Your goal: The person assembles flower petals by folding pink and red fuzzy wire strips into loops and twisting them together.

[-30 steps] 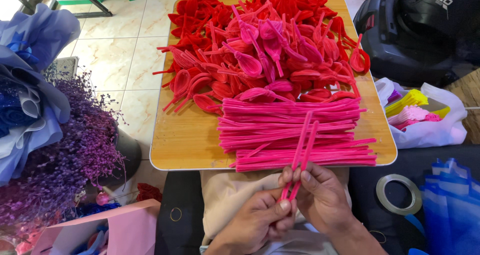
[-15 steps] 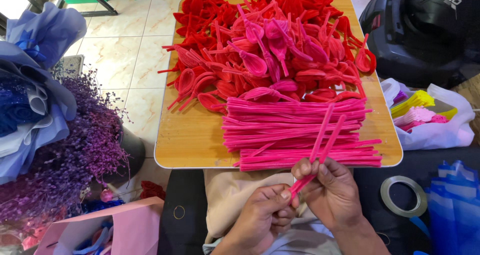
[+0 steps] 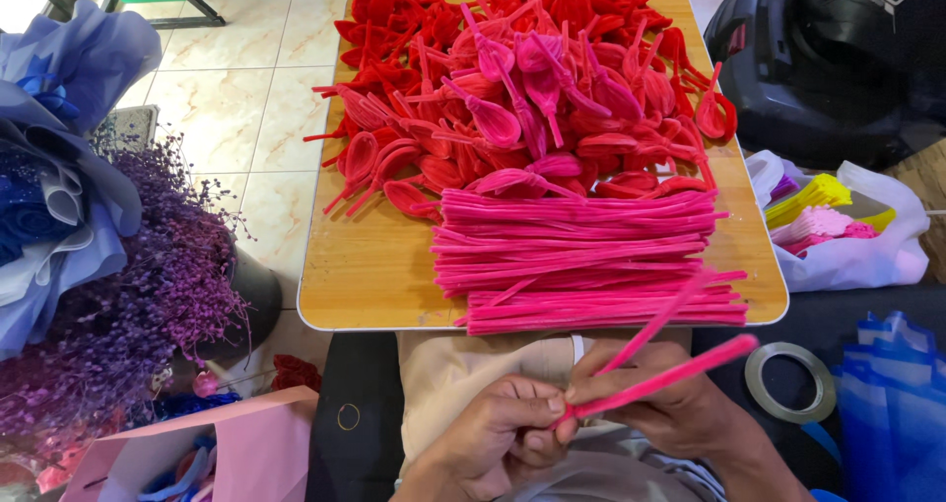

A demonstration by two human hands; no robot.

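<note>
- A wooden tabletop [image 3: 374, 275] stands over a pale tiled floor [image 3: 251, 98], carrying straight pink pipe cleaners [image 3: 581, 256] and, at 12 o'clock, looped red ones [image 3: 434, 29].
- A white plastic bag [image 3: 857, 251] lies at 3 o'clock; a pink paper bag [image 3: 246, 453] at 8.
- At 6 o'clock the left hand [image 3: 498, 443] and right hand [image 3: 660, 403] meet, both pinching 2 pink stems [image 3: 680, 369] slanting toward 2 o'clock.
</note>
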